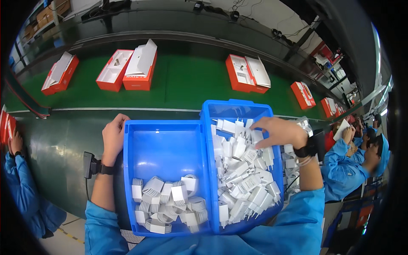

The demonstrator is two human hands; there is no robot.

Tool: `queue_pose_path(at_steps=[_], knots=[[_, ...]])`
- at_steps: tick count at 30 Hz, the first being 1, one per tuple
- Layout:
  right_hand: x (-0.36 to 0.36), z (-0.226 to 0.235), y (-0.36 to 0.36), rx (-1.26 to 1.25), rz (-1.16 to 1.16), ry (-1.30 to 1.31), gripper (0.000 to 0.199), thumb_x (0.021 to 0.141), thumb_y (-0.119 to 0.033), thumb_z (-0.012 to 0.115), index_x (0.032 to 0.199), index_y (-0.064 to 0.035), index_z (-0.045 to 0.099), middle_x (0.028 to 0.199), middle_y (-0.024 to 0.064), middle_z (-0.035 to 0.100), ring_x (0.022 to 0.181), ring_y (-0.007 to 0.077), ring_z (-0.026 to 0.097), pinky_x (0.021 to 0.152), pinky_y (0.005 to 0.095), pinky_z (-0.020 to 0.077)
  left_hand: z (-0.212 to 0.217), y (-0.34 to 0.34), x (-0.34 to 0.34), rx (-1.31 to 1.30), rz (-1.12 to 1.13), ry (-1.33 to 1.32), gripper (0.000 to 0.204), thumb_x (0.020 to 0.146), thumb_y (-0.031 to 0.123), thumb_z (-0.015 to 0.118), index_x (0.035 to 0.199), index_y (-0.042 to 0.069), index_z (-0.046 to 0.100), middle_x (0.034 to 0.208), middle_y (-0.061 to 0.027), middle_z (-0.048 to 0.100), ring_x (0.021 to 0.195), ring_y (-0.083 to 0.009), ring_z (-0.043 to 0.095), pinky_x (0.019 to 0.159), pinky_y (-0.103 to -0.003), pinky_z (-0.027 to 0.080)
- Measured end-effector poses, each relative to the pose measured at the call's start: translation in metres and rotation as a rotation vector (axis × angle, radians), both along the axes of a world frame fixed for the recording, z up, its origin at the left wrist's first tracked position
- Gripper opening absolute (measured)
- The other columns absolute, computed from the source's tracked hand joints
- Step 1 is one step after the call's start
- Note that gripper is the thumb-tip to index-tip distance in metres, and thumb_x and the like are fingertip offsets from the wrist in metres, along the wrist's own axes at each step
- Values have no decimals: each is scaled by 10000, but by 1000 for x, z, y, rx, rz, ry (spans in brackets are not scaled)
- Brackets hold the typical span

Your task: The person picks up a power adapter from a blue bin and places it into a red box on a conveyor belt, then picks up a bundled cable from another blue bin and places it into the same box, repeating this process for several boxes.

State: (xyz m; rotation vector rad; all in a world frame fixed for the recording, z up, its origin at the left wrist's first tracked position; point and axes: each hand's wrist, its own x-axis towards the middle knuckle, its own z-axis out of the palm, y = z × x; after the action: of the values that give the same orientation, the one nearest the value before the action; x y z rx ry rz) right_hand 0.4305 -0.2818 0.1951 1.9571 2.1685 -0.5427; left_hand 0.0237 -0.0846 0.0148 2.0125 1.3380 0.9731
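Two blue plastic bins stand side by side in front of me. The left blue bin point(166, 140) contains several coiled white cables point(159, 191) with paper wraps, bunched in its near half. In the right blue bin point(236, 106) lies a loose heap of white plug chargers point(246, 182). My left hand point(113, 137) is at the left bin's far left corner, its fingers curled against the rim. Above the chargers, toward the bin's right side, hovers my right hand point(280, 132). Its fingers are apart and nothing shows between them.
Beyond the bins runs a green conveyor belt point(187, 80) carrying open red-and-white boxes point(142, 70). Clear bags of chargers point(291, 165) are at the right bin's right side. A co-worker's hand point(16, 142) shows at far left; other people in blue point(348, 170) are at right.
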Motion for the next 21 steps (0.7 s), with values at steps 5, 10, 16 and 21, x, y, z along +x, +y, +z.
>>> queue_pose_path(at_steps=[5,10,16,21], knots=[[-11,-36,-17,-41,-340,-180,625,851,-470,651,1228,14,534,1031,279,635,984,416,626,868,466,498,2,-9,3,-7,-24,8,159,941,169,530,948,47,631,788,-146,660,722,-232,654,679,-333,495],[4,-47,-24,-11,-458,-79,552,760,-286,713,1194,18,556,1031,266,643,1007,393,629,856,443,509,8,-14,10,-9,-27,-33,92,870,99,546,881,11,570,649,-76,527,622,-103,481,589,-268,415],[-1,-19,-40,128,-366,241,558,780,-180,693,1281,-7,516,1171,214,626,1083,316,620,924,381,484,14,-22,15,-21,-22,-78,117,868,128,563,862,11,568,624,-52,510,601,-85,456,556,-269,391],[-6,-31,-29,56,-245,922,490,872,-122,638,1329,-31,486,1255,85,595,1133,182,561,976,336,438,23,-27,10,-27,-17,-56,104,875,119,557,863,17,573,639,-54,535,608,-89,482,568,-266,406]])
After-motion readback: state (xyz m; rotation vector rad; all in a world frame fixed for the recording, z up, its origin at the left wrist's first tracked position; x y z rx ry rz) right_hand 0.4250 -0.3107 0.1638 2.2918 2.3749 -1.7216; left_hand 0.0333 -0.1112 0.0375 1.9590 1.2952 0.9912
